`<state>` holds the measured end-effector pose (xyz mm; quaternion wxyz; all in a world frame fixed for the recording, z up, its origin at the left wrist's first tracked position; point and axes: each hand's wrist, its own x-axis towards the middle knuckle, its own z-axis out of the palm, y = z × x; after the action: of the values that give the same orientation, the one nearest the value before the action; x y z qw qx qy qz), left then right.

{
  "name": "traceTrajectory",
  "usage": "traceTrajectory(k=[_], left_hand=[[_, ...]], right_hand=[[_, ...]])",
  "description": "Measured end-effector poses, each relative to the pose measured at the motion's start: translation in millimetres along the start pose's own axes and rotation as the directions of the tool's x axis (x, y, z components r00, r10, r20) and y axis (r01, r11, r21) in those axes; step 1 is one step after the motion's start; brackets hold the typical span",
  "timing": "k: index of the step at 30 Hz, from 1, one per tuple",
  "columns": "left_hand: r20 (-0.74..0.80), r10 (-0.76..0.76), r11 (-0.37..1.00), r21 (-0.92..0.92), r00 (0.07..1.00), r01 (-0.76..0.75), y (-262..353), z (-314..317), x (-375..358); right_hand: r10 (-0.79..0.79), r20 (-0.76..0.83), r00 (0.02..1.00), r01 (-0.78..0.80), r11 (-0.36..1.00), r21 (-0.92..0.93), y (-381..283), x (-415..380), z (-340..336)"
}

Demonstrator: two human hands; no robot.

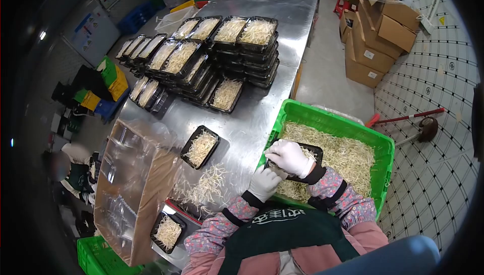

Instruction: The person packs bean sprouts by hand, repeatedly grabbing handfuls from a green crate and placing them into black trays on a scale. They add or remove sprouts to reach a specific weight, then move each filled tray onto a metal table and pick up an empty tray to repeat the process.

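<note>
A green crate (pixel 333 118) full of bean sprouts stands at the right edge of the steel table (pixel 272 98). Over its near left corner sits a black tray (pixel 311 152) with sprouts in it. My right hand (pixel 289 156), in a white glove, lies on top of the tray with its fingers curled over the sprouts. My left hand (pixel 263 184), also gloved, grips the tray's near left end, just below the right hand.
Stacks of filled black trays (pixel 242 43) cover the far table. A single filled tray (pixel 200 146) and loose sprouts (pixel 206 186) lie left of my hands. A plastic-lined cardboard box (pixel 131 189) stands at the left; another person (pixel 70 166) is beyond it. Cardboard boxes (pixel 378 38) stand on the floor to the right.
</note>
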<state>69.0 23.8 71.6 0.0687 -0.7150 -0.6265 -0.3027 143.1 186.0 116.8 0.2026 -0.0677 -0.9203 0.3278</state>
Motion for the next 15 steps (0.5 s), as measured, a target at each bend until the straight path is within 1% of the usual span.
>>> traceTrajectory(k=[1,3,4,5,7,9,10,11,12,13,15], left_hand=[[0.001,0.0,1.0,-0.004,1.0,0.0,0,-1,0],[-0.045,-0.066,0.997,-0.049,0.997,0.063,0,-4,0],[-0.041,-0.067,0.996,-0.055,0.997,0.065,-2,-5,-3],[-0.055,-0.089,0.994,-0.061,0.995,0.086,-5,-6,-7],[-0.069,-0.106,0.993,-0.062,0.992,0.102,-11,-11,-12],[-0.145,-0.17,0.984,-0.079,0.975,0.16,-15,-17,-17],[-0.191,-0.186,0.982,-0.076,0.964,0.175,-18,-24,-19],[-0.198,-0.188,0.982,-0.06,0.962,0.179,-19,-32,-22],[-0.268,-0.226,0.974,-0.067,0.937,0.216,-20,-42,-27],[-0.333,-0.261,0.965,-0.071,0.906,0.252,-22,-52,-33],[-0.393,-0.331,0.932,0.006,0.858,0.362,-41,-60,-51]], right_hand=[[-0.006,-0.112,0.994,0.015,0.997,0.082,2,2,-5],[0.139,-0.263,0.955,-0.078,0.97,0.229,6,5,-33],[0.175,-0.397,0.901,-0.081,0.967,0.242,11,8,-53],[0.206,-0.522,0.828,-0.08,0.964,0.253,23,9,-74],[0.299,-0.666,0.683,-0.225,0.954,0.198,75,1,-107],[0.475,-0.633,0.611,-0.443,0.868,0.225,118,-21,-122],[0.537,-0.585,0.608,-0.48,0.836,0.268,119,-31,-127],[0.593,-0.529,0.607,-0.515,0.801,0.306,119,-43,-128],[0.565,-0.519,0.642,-0.423,0.825,0.375,131,-57,-125],[0.604,-0.49,0.629,-0.429,0.795,0.429,128,-67,-126],[0.615,-0.509,0.602,-0.46,0.788,0.409,148,-92,-124]])
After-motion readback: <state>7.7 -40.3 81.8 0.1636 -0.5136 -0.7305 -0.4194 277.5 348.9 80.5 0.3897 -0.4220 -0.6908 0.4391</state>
